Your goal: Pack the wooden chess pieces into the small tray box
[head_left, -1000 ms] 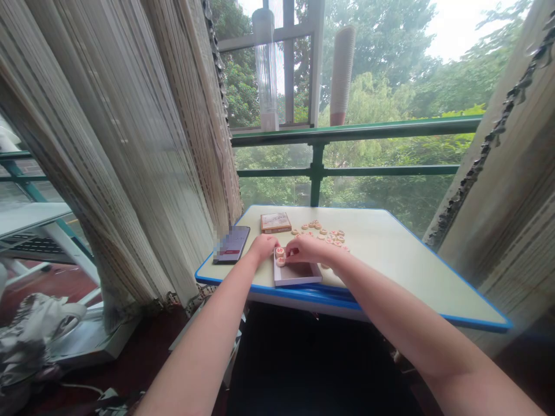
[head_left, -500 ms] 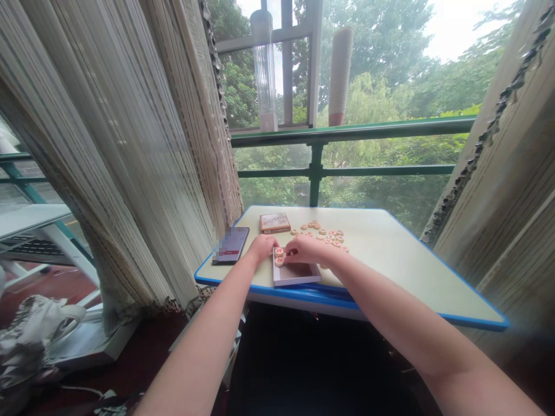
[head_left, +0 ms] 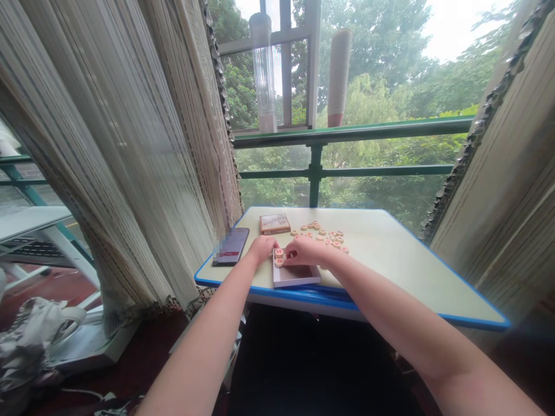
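Observation:
A shallow grey box tray (head_left: 297,275) lies near the front edge of a pale table (head_left: 390,254). Two round wooden chess pieces (head_left: 279,257) with red marks sit in the tray's far left corner. My left hand (head_left: 261,248) rests curled against the tray's left side, touching those pieces. My right hand (head_left: 306,251) lies over the tray's far edge, fingers pinched beside the pieces; I cannot see what it holds. Several more pieces (head_left: 323,233) are scattered on the table just beyond my right hand.
A dark phone (head_left: 231,245) lies at the table's left edge. A brown box lid (head_left: 274,223) sits behind the tray. Bead curtains (head_left: 130,144) hang at left and right. A green railing (head_left: 347,133) with cup stacks (head_left: 339,78) runs behind the table.

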A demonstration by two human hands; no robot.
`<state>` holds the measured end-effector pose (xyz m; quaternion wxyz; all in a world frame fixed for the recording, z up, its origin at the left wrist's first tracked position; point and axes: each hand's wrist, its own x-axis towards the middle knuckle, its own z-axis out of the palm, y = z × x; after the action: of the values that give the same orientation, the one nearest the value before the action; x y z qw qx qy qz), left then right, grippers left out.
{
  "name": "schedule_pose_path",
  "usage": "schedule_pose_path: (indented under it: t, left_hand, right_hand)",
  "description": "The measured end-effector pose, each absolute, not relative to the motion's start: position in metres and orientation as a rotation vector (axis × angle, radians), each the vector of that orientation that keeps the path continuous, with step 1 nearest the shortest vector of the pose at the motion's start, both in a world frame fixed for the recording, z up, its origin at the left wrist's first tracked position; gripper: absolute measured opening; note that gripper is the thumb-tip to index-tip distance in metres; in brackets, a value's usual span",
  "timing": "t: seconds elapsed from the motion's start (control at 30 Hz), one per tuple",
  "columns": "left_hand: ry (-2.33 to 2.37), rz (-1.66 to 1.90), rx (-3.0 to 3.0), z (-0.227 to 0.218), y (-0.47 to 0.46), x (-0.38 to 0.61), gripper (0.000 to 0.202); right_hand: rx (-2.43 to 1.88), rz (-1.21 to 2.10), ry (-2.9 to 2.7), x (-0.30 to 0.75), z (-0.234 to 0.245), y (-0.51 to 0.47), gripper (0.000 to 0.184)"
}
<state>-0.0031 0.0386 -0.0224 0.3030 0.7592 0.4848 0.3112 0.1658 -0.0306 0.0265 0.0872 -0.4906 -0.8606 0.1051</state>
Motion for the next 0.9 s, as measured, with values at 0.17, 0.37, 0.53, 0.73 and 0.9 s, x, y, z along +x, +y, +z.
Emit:
schedule_pose_path:
  t: [0.17,0.37,0.53,0.73,0.9]
  left_hand:
    - [1.278,0.831,2.006,-0.022,0.038,-0.004,0.026]
    - [1.258,0.85,1.996,-0.024,0.039,-0.005,0.026]
    - [1.264,0.853,2.012,-0.022,0.039,-0.005,0.027]
    - [1.284,0.845,2.004,-0.021,0.038,-0.006,0.025]
    - [1.291,0.842,1.972,-0.02,0.036,-0.006,0.025]
  right_hand:
    - [-1.472,0.339,-2.566,0.165,0.028,-0.031,0.023]
    - [-1.484,0.321,-2.559,0.163,0.029,-0.034,0.027]
    - [-1.554,0.184,-2.55,0.157,0.026,-0.036,0.038]
    - [-1.575,0.144,-2.539,0.153,0.024,-0.035,0.04]
    - [-1.54,0.177,-2.555,0.154,0.024,-0.034,0.036]
